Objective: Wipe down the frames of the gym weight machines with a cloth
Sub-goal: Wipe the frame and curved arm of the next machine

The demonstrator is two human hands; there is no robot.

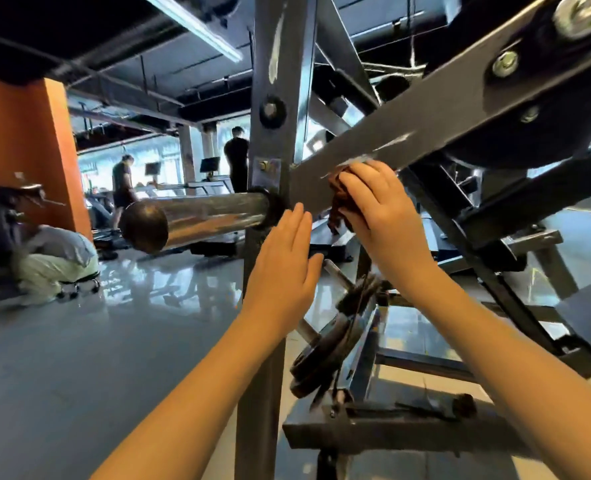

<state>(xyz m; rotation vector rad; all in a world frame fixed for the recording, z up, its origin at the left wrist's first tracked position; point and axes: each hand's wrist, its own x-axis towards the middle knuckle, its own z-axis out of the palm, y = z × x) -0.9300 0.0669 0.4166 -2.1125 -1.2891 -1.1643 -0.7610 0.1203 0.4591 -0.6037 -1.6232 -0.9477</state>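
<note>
Pressing a crumpled dark brown cloth (337, 202) against the slanted grey metal frame beam (425, 116), the right grip (380, 202) is curling its fingers around it; the left grip (283, 265), fingers straight and holding nothing, is hovering before the grey upright post (280, 46).

Our right hand (377, 206) presses the cloth (339, 199) against the slanted beam (425, 109), which climbs up and to the right from there. Our left hand (283, 258) is held flat just below and to the left of it, in front of the upright post (276, 81). Beam and post meet just above the left hand. Left of that hand a bar (200, 216) sticks out from the post. Below both hands, between our forearms, sit weight plates (328, 348), with the base rail (391, 431) beneath them. Far left of the hands a person (55, 261) crouches on the floor (114, 341); two standing people (237, 157) are well behind the bar.
</note>
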